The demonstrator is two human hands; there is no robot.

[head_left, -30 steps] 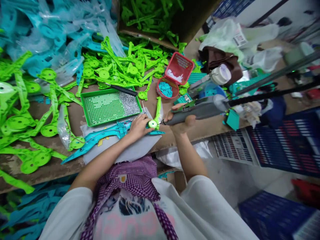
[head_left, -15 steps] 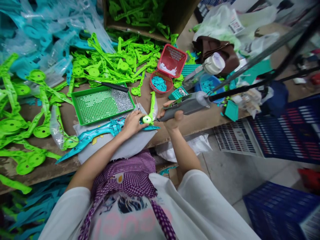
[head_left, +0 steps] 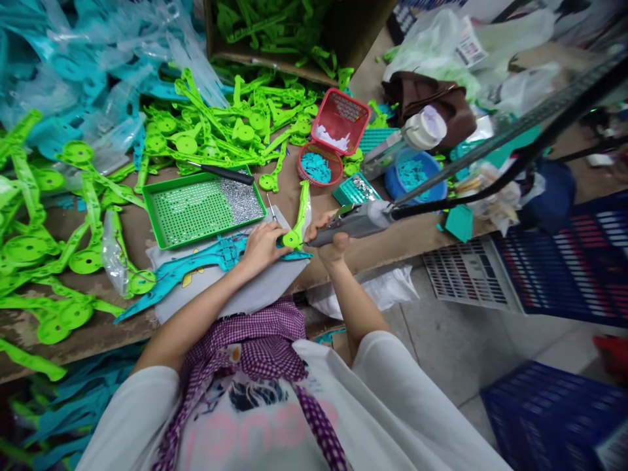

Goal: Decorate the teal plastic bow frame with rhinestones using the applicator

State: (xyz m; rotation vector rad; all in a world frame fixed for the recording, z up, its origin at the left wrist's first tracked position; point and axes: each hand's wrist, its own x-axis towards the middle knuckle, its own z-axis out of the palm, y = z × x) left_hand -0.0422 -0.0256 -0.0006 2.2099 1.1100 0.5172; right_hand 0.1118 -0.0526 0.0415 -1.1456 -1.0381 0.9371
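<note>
My right hand (head_left: 328, 237) is wrapped round a grey powered screwdriver (head_left: 354, 221), whose tip points left at the round end of a green plastic arm (head_left: 297, 222). My left hand (head_left: 260, 246) presses down on that green arm where it lies over a long teal plastic piece (head_left: 196, 263). Both pieces rest on a white cloth (head_left: 255, 293) at the bench's front edge. A black cable runs from the screwdriver's rear up to the right.
A green tray (head_left: 199, 208) of small screws sits behind my left hand, with a black-handled tool (head_left: 220, 173) beside it. Heaps of green parts (head_left: 216, 127) and teal parts (head_left: 59, 72) cover the bench. A red lidded basket (head_left: 330, 147), a blue bowl (head_left: 416, 178) and blue crates (head_left: 564, 261) lie to the right.
The view has shifted slightly. The screwdriver's tip stays at the green arm's round end, and both hands keep their hold.
</note>
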